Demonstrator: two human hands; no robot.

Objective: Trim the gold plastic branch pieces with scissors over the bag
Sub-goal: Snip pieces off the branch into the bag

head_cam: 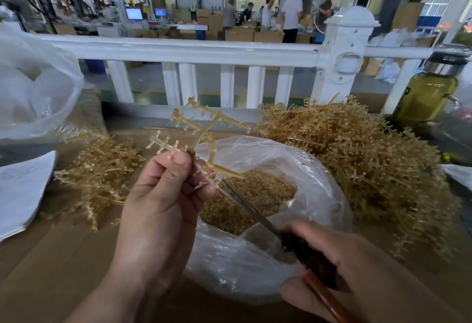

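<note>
Both grips are closed on something: your left grip [163, 195] pinches a gold plastic branch piece [204, 128] above the clear plastic bag [255, 271]. Your right grip [332, 266] holds dark-handled steel scissors [252, 207], tips just beside the branch's stem. A heap of gold branches [357, 159] lies beside the bag on the brown worktop [63, 259].

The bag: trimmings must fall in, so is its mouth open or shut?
Open: the bag rim is spread wide, with gold trimmings visible inside.
</note>
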